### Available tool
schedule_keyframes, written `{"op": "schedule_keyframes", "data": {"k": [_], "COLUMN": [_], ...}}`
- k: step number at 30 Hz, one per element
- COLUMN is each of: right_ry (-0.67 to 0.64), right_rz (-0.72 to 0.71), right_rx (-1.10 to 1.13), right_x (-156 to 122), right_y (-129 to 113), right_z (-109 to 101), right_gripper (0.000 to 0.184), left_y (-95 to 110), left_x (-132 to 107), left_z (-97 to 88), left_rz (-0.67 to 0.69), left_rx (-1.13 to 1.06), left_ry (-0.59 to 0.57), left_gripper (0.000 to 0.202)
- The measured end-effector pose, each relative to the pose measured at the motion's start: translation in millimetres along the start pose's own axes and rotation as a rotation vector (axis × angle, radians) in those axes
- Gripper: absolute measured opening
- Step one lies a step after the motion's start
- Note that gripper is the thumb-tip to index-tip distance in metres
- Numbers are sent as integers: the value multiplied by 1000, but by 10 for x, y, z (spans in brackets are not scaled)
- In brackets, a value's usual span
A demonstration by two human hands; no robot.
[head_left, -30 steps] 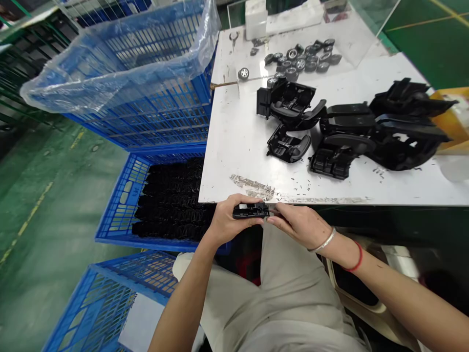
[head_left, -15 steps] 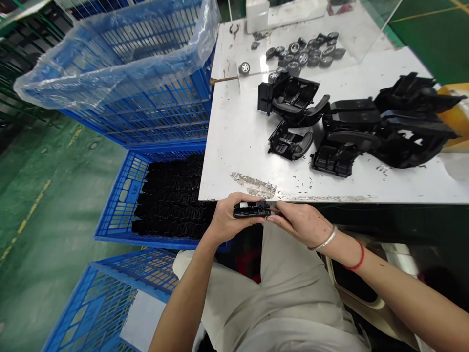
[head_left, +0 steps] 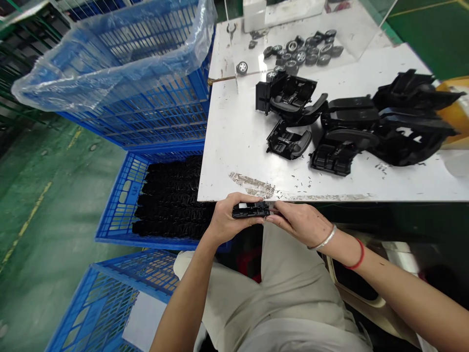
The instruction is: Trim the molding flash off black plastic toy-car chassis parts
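Observation:
My left hand (head_left: pixel 227 218) is closed around a small black plastic part (head_left: pixel 252 210) just in front of the table's near edge. Thumb and fingers grip it from its two long sides. My right hand (head_left: pixel 297 221), with a silver bangle and a red string at the wrist, pinches at the right end of this part. A thin bit shows between its fingertips, too small to make out. Above the hands, on the tabletop, lie several larger black moulded plastic pieces (head_left: pixel 331 159) with curved rims.
The white table (head_left: pixel 234 146) carries small toy wheels (head_left: pixel 300 57) behind a clear sheet, one wheel (head_left: pixel 242 67) apart, and black scraps near its edge. At left stand a plastic-lined blue crate (head_left: pixel 146 107), a blue crate (head_left: pixel 113 205) of black parts and another blue crate (head_left: pixel 84 303).
The view has shifted very slightly. Both hands keep the same grip on the black part, with no clear movement.

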State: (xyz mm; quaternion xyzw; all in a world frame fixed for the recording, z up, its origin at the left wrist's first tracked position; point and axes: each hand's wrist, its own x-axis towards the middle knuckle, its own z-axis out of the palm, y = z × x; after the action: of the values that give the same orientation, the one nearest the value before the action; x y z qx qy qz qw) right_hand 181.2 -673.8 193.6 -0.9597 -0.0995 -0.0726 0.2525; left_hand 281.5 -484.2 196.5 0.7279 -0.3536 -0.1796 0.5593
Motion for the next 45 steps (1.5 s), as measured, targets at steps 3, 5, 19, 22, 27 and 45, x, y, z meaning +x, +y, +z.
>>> {"op": "schedule_keyframes", "data": {"k": [3, 5, 19, 22, 27, 45], "right_ry": [-4, -7, 2, 23, 22, -40], "right_rz": [-3, -7, -98, -117, -128, -192], "right_rx": [-4, -13, -135, -146, -140, -163], "right_x": [-4, -2, 17, 27, 40, 83], "right_y": [7, 10, 63, 68, 70, 124], "right_z": [6, 9, 53, 54, 51, 59], "right_gripper": [45, 45, 49, 50, 50, 52], "left_y": [-3, -5, -33, -38, -46, -78], "left_x": [4, 7, 25, 29, 33, 57], "left_z": [1, 1, 2, 5, 5, -4], "left_rz": [14, 20, 133, 145, 160, 219], "left_rx": [10, 14, 43, 34, 31, 62], "left_ry": [-1, 0, 15, 15, 19, 23], "left_gripper": [40, 40, 38, 38, 39, 40]}}
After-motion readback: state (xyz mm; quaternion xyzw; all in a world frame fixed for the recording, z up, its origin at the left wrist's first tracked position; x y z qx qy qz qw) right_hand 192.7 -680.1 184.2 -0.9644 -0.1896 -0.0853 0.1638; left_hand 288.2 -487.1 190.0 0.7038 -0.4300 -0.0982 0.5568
